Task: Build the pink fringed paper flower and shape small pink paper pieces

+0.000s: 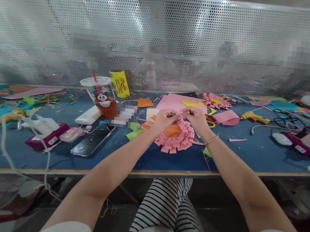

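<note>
Both my hands meet over a pink paper flower [179, 141] with an orange centre, which lies near the front of the blue table [127, 154]. My left hand [166, 118] is closed in a pinch on a small strip of pink paper [181, 114]. From the other side, the fingers of my right hand [195, 118] pinch the same strip. Just right of my right hand lie scissors [211, 121] with red and yellow handles, partly hidden. Behind the hands is a sheet of pink paper [170, 102] with a yellow paper cutout [197, 104] on it.
A plastic cup [102, 96] with a red straw stands left, near a phone [92, 140] and a purple power strip [46, 136]. A yellow glue gun [255, 117], a second purple power strip [302, 143] and cables lie right. A perforated metal screen [182, 32] rises behind.
</note>
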`<act>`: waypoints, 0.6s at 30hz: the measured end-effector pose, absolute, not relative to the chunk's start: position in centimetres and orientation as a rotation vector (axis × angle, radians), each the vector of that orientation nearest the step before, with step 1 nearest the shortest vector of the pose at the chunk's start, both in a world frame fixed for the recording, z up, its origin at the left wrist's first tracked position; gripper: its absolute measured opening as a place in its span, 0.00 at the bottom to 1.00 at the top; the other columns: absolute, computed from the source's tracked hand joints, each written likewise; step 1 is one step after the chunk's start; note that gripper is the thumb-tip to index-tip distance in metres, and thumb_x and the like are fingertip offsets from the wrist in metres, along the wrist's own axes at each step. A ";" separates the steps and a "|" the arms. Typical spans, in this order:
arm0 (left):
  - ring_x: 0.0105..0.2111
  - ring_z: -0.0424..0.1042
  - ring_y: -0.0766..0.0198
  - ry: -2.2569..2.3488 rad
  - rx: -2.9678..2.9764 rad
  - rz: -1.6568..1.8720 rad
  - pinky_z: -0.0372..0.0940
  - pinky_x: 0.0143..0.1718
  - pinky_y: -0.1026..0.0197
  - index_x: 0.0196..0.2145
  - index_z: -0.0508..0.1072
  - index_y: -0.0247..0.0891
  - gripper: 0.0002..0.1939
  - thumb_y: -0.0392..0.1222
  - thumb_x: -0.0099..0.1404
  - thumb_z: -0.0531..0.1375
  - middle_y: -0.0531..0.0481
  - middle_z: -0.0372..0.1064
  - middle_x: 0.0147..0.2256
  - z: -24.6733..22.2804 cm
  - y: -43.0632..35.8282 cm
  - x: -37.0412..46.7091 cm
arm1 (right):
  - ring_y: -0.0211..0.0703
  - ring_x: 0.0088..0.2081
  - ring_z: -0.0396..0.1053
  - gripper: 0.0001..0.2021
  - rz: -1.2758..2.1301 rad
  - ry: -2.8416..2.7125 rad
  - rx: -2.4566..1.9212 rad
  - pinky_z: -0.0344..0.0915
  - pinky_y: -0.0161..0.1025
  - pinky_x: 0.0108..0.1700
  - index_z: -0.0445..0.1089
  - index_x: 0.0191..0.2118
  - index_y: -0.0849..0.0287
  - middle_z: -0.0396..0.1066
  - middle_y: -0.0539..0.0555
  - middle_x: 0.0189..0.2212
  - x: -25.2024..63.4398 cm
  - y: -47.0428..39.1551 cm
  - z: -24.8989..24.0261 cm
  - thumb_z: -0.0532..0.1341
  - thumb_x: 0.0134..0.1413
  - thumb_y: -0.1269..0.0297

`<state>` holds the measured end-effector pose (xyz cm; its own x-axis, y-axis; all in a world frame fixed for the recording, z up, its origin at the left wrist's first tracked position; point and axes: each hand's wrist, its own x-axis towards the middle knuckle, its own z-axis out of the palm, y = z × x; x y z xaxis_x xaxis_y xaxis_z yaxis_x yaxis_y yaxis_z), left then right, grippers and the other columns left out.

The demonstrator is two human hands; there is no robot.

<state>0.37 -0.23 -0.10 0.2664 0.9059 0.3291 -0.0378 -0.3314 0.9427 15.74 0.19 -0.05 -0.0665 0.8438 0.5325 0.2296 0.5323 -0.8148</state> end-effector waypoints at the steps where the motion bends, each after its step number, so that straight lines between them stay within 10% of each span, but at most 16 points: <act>1: 0.22 0.69 0.68 0.827 1.569 1.233 0.67 0.28 0.64 0.28 0.71 0.33 0.12 0.45 0.49 0.64 0.52 0.69 0.21 -0.1 -0.2 0.4 | 0.35 0.25 0.62 0.08 0.677 -1.582 -0.941 0.59 0.34 0.28 0.70 0.28 0.61 0.67 0.49 0.23 15.8 0.3 -0.1 0.61 0.43 0.61; 11: 0.21 0.68 0.69 0.844 1.436 1.251 0.66 0.28 0.64 0.26 0.70 0.32 0.15 0.46 0.46 0.66 0.51 0.69 0.21 0.2 -0.4 0.2 | 0.34 0.26 0.65 0.17 1.190 -1.265 -0.748 0.69 0.39 0.35 0.69 0.41 0.55 0.63 0.45 0.22 16.2 1.1 -0.5 0.62 0.41 0.60; 18: 0.21 0.69 0.69 0.823 1.386 1.303 0.66 0.26 0.65 0.27 0.69 0.32 0.15 0.45 0.45 0.66 0.51 0.69 0.21 -0.2 0.4 0.0 | 0.37 0.28 0.69 0.14 1.182 -1.341 -0.777 0.68 0.35 0.31 0.68 0.29 0.59 0.68 0.49 0.25 16.4 1.0 -0.4 0.64 0.39 0.53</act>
